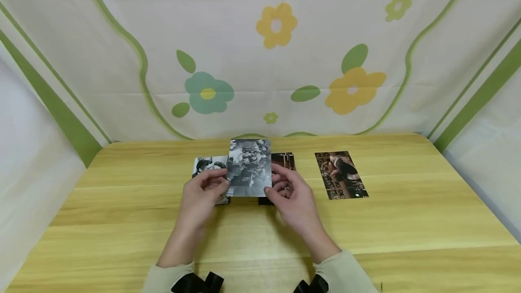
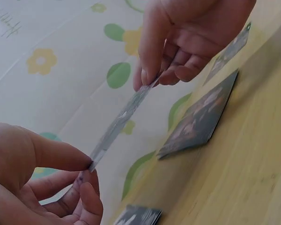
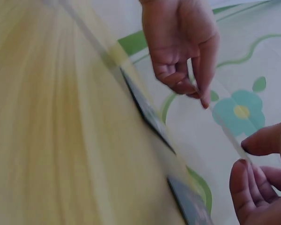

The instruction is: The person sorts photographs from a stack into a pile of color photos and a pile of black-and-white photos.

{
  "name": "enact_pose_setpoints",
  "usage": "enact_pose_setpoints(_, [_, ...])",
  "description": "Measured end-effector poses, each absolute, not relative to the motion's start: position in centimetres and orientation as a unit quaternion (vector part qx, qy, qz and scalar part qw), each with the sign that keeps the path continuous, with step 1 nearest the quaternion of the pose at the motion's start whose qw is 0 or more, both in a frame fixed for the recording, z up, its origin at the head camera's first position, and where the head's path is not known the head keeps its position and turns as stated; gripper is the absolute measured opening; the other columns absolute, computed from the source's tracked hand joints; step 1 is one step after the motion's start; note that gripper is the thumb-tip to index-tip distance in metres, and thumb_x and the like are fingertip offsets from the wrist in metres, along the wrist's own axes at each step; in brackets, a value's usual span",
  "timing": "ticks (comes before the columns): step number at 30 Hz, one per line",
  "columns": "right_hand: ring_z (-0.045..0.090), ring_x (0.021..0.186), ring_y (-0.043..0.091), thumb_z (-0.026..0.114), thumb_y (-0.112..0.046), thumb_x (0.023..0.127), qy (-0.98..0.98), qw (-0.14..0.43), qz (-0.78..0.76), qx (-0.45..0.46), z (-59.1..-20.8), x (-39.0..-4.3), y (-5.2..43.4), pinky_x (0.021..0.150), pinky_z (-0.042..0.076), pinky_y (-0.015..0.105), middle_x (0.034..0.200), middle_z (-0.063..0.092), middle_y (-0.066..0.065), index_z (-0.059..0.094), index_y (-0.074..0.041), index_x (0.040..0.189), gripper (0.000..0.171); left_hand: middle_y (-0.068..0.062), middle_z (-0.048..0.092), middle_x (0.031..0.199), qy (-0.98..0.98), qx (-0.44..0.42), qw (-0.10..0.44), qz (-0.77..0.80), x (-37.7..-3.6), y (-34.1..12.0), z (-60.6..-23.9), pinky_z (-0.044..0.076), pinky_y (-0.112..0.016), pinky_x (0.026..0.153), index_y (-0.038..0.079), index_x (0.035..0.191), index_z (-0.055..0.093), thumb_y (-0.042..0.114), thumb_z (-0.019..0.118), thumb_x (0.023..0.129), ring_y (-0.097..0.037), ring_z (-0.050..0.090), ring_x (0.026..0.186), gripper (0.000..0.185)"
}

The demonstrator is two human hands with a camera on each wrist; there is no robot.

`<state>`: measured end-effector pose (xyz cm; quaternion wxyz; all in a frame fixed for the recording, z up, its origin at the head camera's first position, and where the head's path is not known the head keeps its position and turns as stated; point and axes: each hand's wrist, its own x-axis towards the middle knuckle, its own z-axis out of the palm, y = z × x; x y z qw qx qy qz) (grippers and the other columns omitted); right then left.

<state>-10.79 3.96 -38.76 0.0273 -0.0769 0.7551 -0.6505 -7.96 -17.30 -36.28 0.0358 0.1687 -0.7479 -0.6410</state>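
Observation:
Both hands hold a black-and-white photo print (image 1: 249, 167) raised over the table, its crowded picture side toward the head camera. My left hand (image 1: 203, 196) pinches its left edge between thumb and fingers. At the opposite edge, the thumb and fingers of my right hand (image 1: 294, 198) pinch the lower right side. Edge-on, the held print (image 2: 119, 124) looks like a thin strip in the left wrist view. Partly hidden behind it lie another black-and-white photo (image 1: 209, 163) on the left and a dark photo pile (image 2: 201, 117) on the right.
A dark colour photo (image 1: 342, 175) lies apart on the right of the wooden table (image 1: 134, 238). A white curtain (image 1: 244, 67) with printed flowers and green lines hangs along the table's back edge and continues at both sides. Black straps show at both cuffs.

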Motion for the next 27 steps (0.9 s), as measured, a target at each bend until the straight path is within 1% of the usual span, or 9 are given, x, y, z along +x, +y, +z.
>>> enact_pose_setpoints(6, [0.065,0.099,0.016,0.078,-0.003,0.092,0.776,0.043,-0.622,-0.093,-38.8,-11.3,1.3,0.084,0.058,0.018,0.118,0.069,0.012,0.063,-0.006,0.146,0.057,0.001,0.071,0.104,-0.77,0.186,0.035,-0.61,-7.9,-19.9,-36.3,0.056,-0.021,0.079,0.004,0.134,0.072,0.005,0.072,0.099,-0.007,0.065,0.091,0.035])
enact_pose_setpoints(12, [0.064,0.097,0.015,0.081,-0.007,0.092,0.793,0.064,-0.598,-0.1,-39.4,-11.3,-1.6,0.083,0.057,0.02,0.117,0.07,0.011,0.065,-0.004,0.145,0.055,0.003,0.071,0.106,-0.783,0.216,0.022,-0.583,-7.4,-22.6,-36.2,0.055,-0.023,0.076,0.005,0.139,0.07,0.009,0.071,0.102,-0.007,0.064,0.085,0.038])
enact_pose_setpoints(15, [0.063,0.095,0.015,0.081,-0.008,0.092,0.792,0.075,-0.597,-0.102,-39.2,-11.3,-2.9,0.081,0.056,0.02,0.117,0.069,0.011,0.064,-0.003,0.145,0.056,0.004,0.07,0.108,-0.778,0.231,0.019,-0.584,-7.2,-23.6,-36.1,0.056,-0.022,0.078,0.005,0.142,0.068,0.012,0.069,0.104,-0.005,0.064,0.088,0.039])
enact_pose_setpoints(20, [0.064,0.091,0.013,0.08,-0.008,0.093,0.798,0.077,-0.589,-0.103,-38.8,-11.4,-4.1,0.078,0.055,0.021,0.116,0.068,0.01,0.064,-0.006,0.146,0.056,0.006,0.068,0.111,-0.775,0.245,0.016,-0.582,-6.9,-24.5,-35.8,0.056,-0.022,0.081,0.007,0.144,0.067,0.015,0.066,0.106,-0.005,0.064,0.092,0.039])
enact_pose_setpoints(22, [0.063,0.089,0.012,0.08,-0.009,0.093,0.804,0.078,-0.581,-0.098,-38.7,-11.4,-4.4,0.076,0.054,0.021,0.115,0.069,0.008,0.065,-0.007,0.146,0.055,0.003,0.07,0.112,-0.78,0.245,0.014,-0.576,-7.0,-24.7,-36.0,0.055,-0.023,0.079,0.006,0.143,0.068,0.014,0.067,0.105,-0.006,0.064,0.092,0.039])
enact_pose_setpoints(24, [0.062,0.087,0.012,0.081,-0.01,0.093,0.813,0.079,-0.568,-0.096,-38.9,-11.4,-4.7,0.074,0.054,0.023,0.115,0.07,0.008,0.066,-0.006,0.145,0.054,-0.002,0.071,0.114,-0.788,0.249,0.013,-0.562,-7.1,-24.8,-36.3,0.055,-0.024,0.075,0.003,0.141,0.068,0.012,0.068,0.103,-0.008,0.064,0.091,0.038])
enact_pose_setpoints(27, [0.063,0.085,0.011,0.081,-0.013,0.094,0.831,0.093,-0.542,-0.089,-39.3,-11.4,-5.2,0.075,0.055,0.026,0.114,0.071,0.006,0.066,-0.005,0.144,0.052,-0.014,0.074,0.119,-0.812,0.252,0.012,-0.527,-7.2,-25.0,-37.0,0.053,-0.024,0.073,0.0,0.136,0.07,0.011,0.07,0.1,-0.016,0.067,0.094,0.038])
